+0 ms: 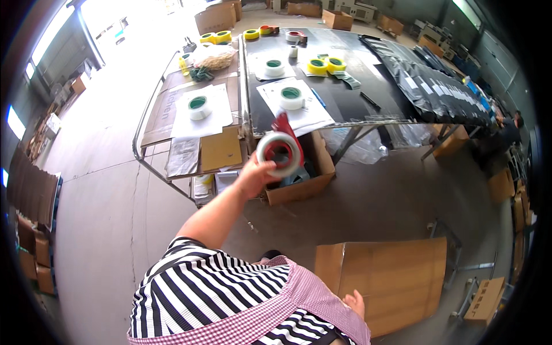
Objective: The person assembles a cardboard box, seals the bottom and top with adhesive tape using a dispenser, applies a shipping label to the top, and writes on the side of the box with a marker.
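My left hand (257, 177) stretches forward, closed around a red tape dispenser (282, 125) loaded with a wide roll of clear tape (295, 155). It is held in the air in front of the table edge, above an open cardboard box (299, 192) on the floor. My right hand (355, 303) hangs low by the checked apron; its fingers show in part, loosely apart, with nothing seen in them. Beside it lies a large flat brown cardboard sheet or carton (397, 282). Whether the hand touches it, I cannot tell.
On the black table (351, 103) are tape rolls (291, 98), yellow tape rolls (317, 66), papers (313, 117), a black pen (370, 100) and a row of black packages (431, 86). A side cart (161, 109) holds another tape roll (198, 107). A small carton (485, 300) sits lower right.
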